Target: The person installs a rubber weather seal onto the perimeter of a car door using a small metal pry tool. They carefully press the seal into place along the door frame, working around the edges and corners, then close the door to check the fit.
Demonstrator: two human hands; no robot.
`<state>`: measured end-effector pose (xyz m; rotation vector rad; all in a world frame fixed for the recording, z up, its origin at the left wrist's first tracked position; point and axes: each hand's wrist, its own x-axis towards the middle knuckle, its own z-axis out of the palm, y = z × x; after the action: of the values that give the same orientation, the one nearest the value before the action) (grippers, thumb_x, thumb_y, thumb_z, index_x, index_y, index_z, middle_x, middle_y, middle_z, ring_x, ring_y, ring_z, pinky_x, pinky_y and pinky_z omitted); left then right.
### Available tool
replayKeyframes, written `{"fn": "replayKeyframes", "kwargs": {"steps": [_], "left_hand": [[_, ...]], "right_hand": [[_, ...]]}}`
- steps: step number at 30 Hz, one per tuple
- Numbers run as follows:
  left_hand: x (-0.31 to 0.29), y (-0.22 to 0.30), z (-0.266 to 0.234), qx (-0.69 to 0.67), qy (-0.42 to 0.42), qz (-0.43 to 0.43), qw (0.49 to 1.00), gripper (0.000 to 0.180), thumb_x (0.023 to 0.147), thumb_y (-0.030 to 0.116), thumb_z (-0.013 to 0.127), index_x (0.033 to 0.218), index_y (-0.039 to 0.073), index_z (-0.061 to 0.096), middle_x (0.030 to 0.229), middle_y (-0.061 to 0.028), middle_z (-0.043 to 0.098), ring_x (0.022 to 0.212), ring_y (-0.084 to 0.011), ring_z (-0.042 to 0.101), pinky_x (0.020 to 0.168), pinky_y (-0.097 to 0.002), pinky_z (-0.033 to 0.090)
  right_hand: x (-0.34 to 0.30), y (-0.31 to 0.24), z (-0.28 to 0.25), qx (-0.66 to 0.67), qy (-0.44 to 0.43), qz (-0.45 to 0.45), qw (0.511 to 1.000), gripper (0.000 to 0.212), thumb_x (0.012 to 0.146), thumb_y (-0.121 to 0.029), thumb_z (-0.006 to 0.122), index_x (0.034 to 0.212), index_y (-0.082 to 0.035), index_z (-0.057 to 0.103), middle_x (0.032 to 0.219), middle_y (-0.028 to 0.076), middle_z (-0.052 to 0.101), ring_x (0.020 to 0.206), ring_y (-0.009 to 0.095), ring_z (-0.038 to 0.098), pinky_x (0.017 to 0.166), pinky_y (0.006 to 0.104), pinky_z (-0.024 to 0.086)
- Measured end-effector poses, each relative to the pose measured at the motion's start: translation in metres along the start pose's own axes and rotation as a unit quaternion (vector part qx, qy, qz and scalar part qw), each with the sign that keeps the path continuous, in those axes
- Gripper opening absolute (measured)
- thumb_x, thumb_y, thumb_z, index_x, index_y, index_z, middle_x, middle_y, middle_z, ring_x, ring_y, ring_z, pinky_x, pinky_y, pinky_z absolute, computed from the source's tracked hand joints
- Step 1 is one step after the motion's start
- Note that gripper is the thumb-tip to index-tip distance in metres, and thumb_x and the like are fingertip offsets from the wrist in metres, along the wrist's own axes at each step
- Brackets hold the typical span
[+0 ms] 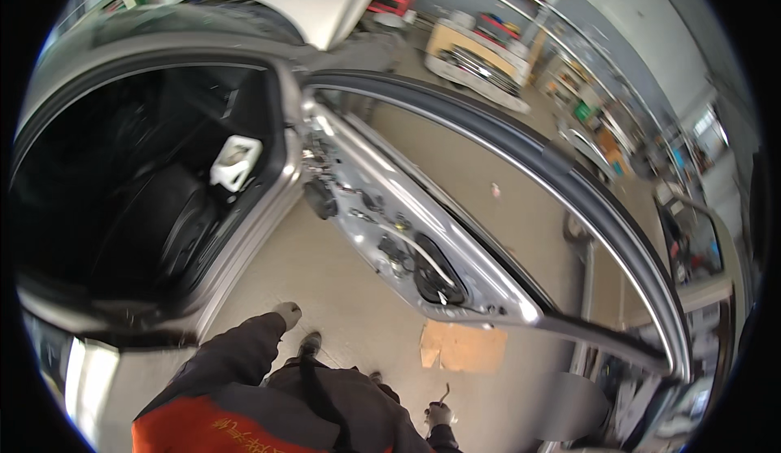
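An opened car door with its inner trim off stands ahead of me, its bare metal, wiring and dark inner parts showing. My left hand hangs between the car body and the door, touching neither; its fingers look curled, and I see nothing in them. Low on the right, below the door, my right hand is closed round a thin tool with a bent tip. The hand hides the tool's lower part, so its exact kind does not show.
A white bracket-like part lies inside the car by the dark seat. Flat cardboard lies on the floor beneath the door. Behind stand a detached bumper and cluttered shelves. Another vehicle is at right.
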<state>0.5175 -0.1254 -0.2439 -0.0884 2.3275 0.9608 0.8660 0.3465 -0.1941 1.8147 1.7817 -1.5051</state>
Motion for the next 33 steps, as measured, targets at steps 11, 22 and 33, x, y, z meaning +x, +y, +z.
{"fn": "replayKeyframes", "kwargs": {"steps": [11,22,33], "left_hand": [[-0.299,-0.076,0.165,-0.092,0.179,-0.386,0.900,0.045,0.092,0.040,0.055,0.111,0.004,0.074,0.110,-0.0254,0.071,0.105,-0.0388,0.070,0.092,-0.0472,0.054],[-0.419,-0.033,0.260,-0.227,0.217,-0.345,0.885,0.045,0.090,0.043,0.063,0.103,0.002,0.075,0.098,-0.0232,0.074,0.099,-0.0331,0.072,0.089,-0.0431,0.054],[-0.425,0.072,0.214,-0.721,0.290,0.028,0.629,0.027,0.099,0.022,0.044,0.089,0.002,0.059,0.078,-0.0151,0.064,0.069,-0.0286,0.065,0.068,-0.0422,0.058]], "right_hand": [[0.125,-0.086,-0.043,-0.355,-0.269,-0.059,0.894,0.023,0.096,-0.024,0.057,0.104,-0.003,0.063,0.075,0.009,0.064,0.055,0.022,0.062,0.052,0.0401,0.055],[0.040,-0.091,-0.016,-0.340,-0.401,-0.205,0.826,0.028,0.101,-0.025,0.051,0.114,-0.004,0.065,0.075,0.008,0.064,0.059,0.022,0.066,0.053,0.0355,0.056],[-0.213,-0.028,0.039,-0.341,-0.415,-0.761,0.364,0.028,0.096,-0.026,0.057,0.116,-0.007,0.063,0.101,0.018,0.072,0.090,0.042,0.068,0.077,0.0502,0.054]]}}
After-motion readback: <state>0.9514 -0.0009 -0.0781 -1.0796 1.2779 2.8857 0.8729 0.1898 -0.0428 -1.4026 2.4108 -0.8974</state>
